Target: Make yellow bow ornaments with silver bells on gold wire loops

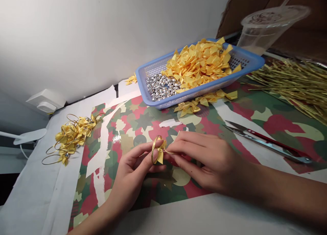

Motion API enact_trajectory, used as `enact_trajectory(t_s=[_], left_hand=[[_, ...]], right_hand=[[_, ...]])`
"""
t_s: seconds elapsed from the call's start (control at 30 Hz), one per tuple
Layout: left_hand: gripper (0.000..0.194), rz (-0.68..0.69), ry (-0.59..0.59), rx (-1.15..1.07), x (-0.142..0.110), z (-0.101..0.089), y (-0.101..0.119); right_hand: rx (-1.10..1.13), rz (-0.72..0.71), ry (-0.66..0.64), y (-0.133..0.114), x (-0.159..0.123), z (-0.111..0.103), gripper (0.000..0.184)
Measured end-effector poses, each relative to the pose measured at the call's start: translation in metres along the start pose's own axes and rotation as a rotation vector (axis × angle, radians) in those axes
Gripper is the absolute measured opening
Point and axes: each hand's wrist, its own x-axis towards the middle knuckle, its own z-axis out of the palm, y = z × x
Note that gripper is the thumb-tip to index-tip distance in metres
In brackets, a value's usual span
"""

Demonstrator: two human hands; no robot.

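Small gold ring and yellow bow pinched between your two hands

Your left hand [138,163], in the lower middle of the frame, is nearly closed at the thumb and forefinger, which pinch a gold ring [153,150] and the yellow bow [160,155] just beside it. The ring stands roughly upright near the centre of the frame. Your right hand [204,156], just right of centre, has its thumb and forefinger drawn together on a thin gold strand [168,152] that runs to the bow; its other fingers are curled, partly hidden.

Both your hands are above a camouflage-patterned sheet [178,192]. At the upper centre of the frame you have a blue basket [140,85], with silver beads [160,87] at its left end and a heap of yellow bows [201,64] filling its middle and right. A few loose bows [187,108] lie just below its front rim.

Left of your hands, at the middle left of the frame, a cluster of bows with gold loops [76,131] lies partly on the sheet. Toward the right edge are thread snips [270,141], with a bundle of gold strands [301,87] above them and a clear plastic cup [263,34] at the upper right.
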Motion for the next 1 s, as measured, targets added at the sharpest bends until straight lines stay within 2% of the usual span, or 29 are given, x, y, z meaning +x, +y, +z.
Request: enact_trajectory(t_s=[0.17, 0.37, 0.57, 0.7, 0.9, 1.0], left_hand=[[0.018, 0.005, 0.022, 0.014, -0.0014, 0.0017, 0.0005], [0.018, -0.015, 0.1, 0.031, -0.0044, 0.0077, 0.0024], [0.021, -0.068, 0.112, 0.062, -0.0053, 0.0078, 0.0025], [0.021, -0.034, 0.114, 0.072, -0.0051, 0.0082, 0.0033], [0.022, -0.003, 0.125, 0.034, -0.0039, 0.0095, 0.003], [0.02, 0.021, 0.085, 0.01, -0.003, 0.0093, 0.003]], right_hand=[[0.01, 0.028, 0.003, -0.0015, 0.0009, -0.0017, 0.02], [0.019, 0.029, -0.003, -0.0011, 0.0011, -0.0024, 0.019], [-0.016, 0.03, 0.001, -0.0011, -0.0006, -0.0014, 0.019], [0.0, 0.048, 0.005, -0.0024, 0.0002, -0.0021, 0.019], [0.118, 0.162, 0.049, -0.0071, 0.0013, -0.0007, 0.017], [0.15, 0.249, 0.015, -0.0095, 0.0027, -0.0009, 0.017]])
